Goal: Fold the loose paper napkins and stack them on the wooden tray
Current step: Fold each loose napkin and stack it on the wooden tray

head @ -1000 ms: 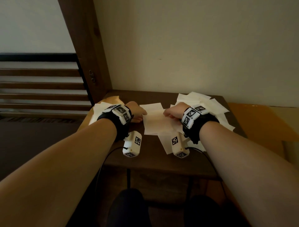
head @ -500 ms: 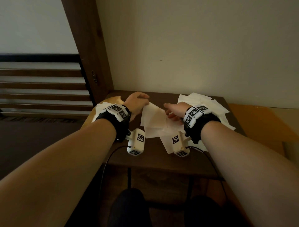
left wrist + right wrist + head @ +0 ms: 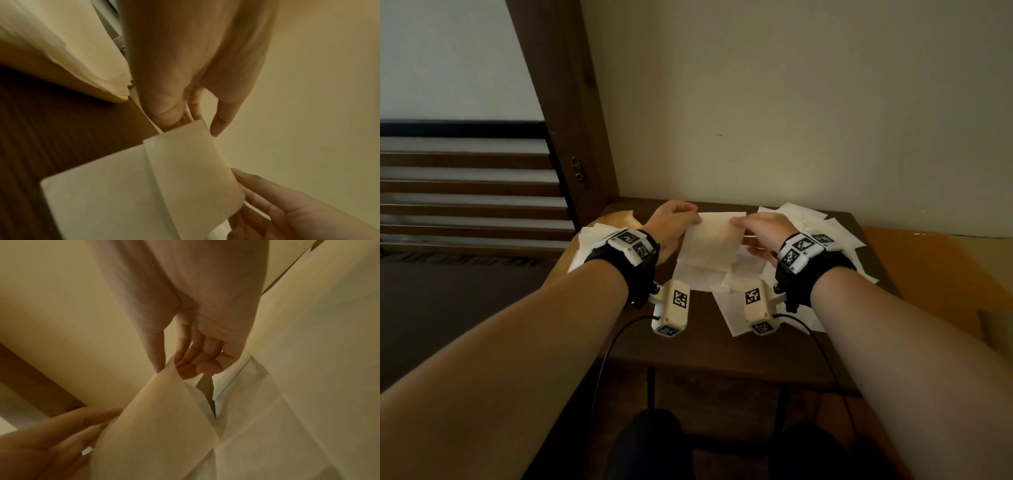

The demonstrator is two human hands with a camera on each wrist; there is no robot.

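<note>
A white paper napkin (image 3: 710,241) is held up above the middle of the dark wooden table (image 3: 688,346), its far edge lifted and its lower part hanging down toward the other sheets that lie flat below it. The left hand (image 3: 671,228) pinches the napkin's upper left corner, thumb on one face and fingertips (image 3: 185,118) on the other, as the left wrist view shows. The right hand (image 3: 763,229) pinches the upper right corner in the same way, thumb against the curled fingers (image 3: 197,360) with the paper's edge caught between them. Under and around the held sheet lie more loose napkins (image 3: 736,291): two overlap at the table's middle, one reaches toward the near edge beneath the right wrist camera (image 3: 758,306), and a spread heap (image 3: 825,226) covers the far right corner of the table. To the left, behind the left wrist, a stack of napkins (image 3: 589,236) rests on the light wooden tray (image 3: 616,216), whose curved rim shows at the table's far left corner. Each wrist wears a black strap with white marker blocks (image 3: 631,243); cables run down from the cameras. A cream wall (image 3: 791,102) stands behind the table, a dark wooden post (image 3: 565,102) at its left
</note>
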